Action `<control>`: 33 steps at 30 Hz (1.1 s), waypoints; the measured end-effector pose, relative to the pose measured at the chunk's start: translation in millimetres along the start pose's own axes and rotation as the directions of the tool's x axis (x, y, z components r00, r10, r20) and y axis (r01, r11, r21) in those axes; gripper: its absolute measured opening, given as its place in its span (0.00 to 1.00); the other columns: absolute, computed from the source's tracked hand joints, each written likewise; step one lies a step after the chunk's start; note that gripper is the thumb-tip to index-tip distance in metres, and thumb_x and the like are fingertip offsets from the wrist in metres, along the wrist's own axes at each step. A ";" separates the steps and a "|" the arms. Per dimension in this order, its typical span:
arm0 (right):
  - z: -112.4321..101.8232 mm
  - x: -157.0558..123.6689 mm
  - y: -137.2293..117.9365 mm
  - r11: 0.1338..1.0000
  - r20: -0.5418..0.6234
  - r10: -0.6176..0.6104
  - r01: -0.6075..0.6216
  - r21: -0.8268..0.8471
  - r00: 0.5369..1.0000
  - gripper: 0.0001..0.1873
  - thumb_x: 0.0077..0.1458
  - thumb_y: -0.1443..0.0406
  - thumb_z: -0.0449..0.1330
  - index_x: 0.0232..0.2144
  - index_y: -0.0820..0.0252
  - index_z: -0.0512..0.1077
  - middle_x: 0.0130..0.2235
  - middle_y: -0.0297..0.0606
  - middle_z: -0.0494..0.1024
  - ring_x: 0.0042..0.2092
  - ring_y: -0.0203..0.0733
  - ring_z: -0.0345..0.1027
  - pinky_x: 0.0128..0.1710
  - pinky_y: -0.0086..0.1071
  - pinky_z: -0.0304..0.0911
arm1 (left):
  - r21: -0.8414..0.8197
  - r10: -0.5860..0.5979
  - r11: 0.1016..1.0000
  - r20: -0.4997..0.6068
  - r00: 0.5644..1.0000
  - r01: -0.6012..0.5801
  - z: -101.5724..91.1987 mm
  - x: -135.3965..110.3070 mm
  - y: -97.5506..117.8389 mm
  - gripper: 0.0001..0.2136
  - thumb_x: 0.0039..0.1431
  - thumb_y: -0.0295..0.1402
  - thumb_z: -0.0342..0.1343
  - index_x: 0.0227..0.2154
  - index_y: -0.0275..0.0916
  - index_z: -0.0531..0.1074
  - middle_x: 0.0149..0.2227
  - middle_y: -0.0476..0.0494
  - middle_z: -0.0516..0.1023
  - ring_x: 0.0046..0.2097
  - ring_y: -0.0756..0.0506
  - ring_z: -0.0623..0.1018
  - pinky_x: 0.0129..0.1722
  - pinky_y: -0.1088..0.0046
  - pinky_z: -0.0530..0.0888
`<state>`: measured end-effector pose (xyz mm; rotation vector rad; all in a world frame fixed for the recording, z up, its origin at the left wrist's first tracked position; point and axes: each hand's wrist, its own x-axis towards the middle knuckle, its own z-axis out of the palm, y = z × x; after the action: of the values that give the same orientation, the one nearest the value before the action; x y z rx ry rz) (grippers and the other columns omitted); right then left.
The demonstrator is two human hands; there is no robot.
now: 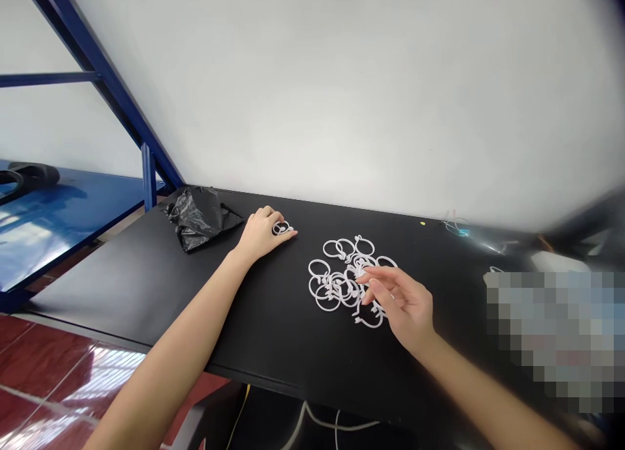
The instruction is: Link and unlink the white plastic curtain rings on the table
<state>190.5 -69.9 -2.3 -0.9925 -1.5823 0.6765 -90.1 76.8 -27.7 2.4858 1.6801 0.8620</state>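
Note:
Several thin white plastic rings [327,297] with small knobbed ends lie in a loose, overlapping pile on the black tabletop [273,333]. My right hand [407,307] is over the right side of this pile, thumb and fingers drawn together; what is between them, if anything, is hidden. Farther left, my left hand [261,234] rests on the table with its fingers curled around a small bunch of white rings [282,228]. These show between thumb and forefinger, apart from the pile. A crumpled black plastic bag [198,217] lies to the left of that hand.
A white wall [342,98] rises behind the table. On the left stand a blue metal frame [117,92] and a blue surface [92,196] with a black object on it. Clear plastic packaging [469,232] lies at the back right, and a blurred-out patch covers the right side.

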 end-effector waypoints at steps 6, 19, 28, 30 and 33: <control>-0.6 -2.6 1.8 0.998 -0.011 -0.045 0.044 -0.052 0.999 0.07 0.60 0.66 0.59 0.40 0.58 0.75 0.32 0.37 0.82 0.23 0.36 0.73 0.27 0.34 0.73 | -0.313 0.251 0.932 0.195 0.948 -0.183 -15.1 -12.8 54.7 0.07 0.61 0.36 0.53 0.37 0.39 0.71 0.37 0.44 0.73 0.37 0.46 0.74 0.39 0.69 0.72; 4.0 -0.1 3.2 0.979 -0.022 -0.158 0.153 -0.136 0.987 0.08 0.57 0.70 0.61 0.40 0.55 0.75 0.32 0.34 0.81 0.24 0.35 0.73 0.30 0.34 0.73 | -0.626 0.146 0.766 0.393 0.908 0.148 -15.0 -22.1 82.7 0.08 0.58 0.30 0.53 0.40 0.38 0.71 0.22 0.55 0.66 0.22 0.53 0.67 0.24 0.77 0.65; 14.5 2.1 4.4 0.917 0.034 -0.296 0.294 -0.271 0.955 0.13 0.54 0.71 0.65 0.42 0.57 0.74 0.37 0.40 0.78 0.30 0.37 0.73 0.27 0.32 0.74 | -0.815 0.210 0.090 0.578 0.789 0.573 -20.8 -32.1 115.4 0.11 0.59 0.38 0.59 0.38 0.35 0.74 0.26 0.52 0.69 0.23 0.55 0.72 0.25 0.78 0.72; 13.5 2.2 3.3 0.923 -0.016 -0.277 0.262 -0.283 0.961 0.09 0.54 0.71 0.65 0.39 0.58 0.74 0.35 0.39 0.78 0.31 0.38 0.73 0.29 0.33 0.74 | -0.807 0.215 0.006 0.578 0.787 0.591 -19.7 -32.2 115.5 0.10 0.58 0.36 0.60 0.38 0.35 0.75 0.26 0.52 0.69 0.24 0.55 0.72 0.27 0.77 0.74; 11.0 2.9 1.9 0.909 -0.044 -0.282 0.252 -0.332 0.958 0.08 0.54 0.71 0.64 0.37 0.58 0.74 0.33 0.37 0.79 0.33 0.39 0.75 0.33 0.33 0.74 | -0.804 0.214 -0.042 0.573 0.791 0.594 -18.0 -31.8 114.4 0.10 0.58 0.36 0.61 0.38 0.35 0.74 0.27 0.52 0.69 0.26 0.55 0.73 0.30 0.76 0.75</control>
<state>180.2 -65.6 -5.1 -1.0002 -1.7411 0.1793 -9.3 -3.8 9.7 1.0710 0.5678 0.7059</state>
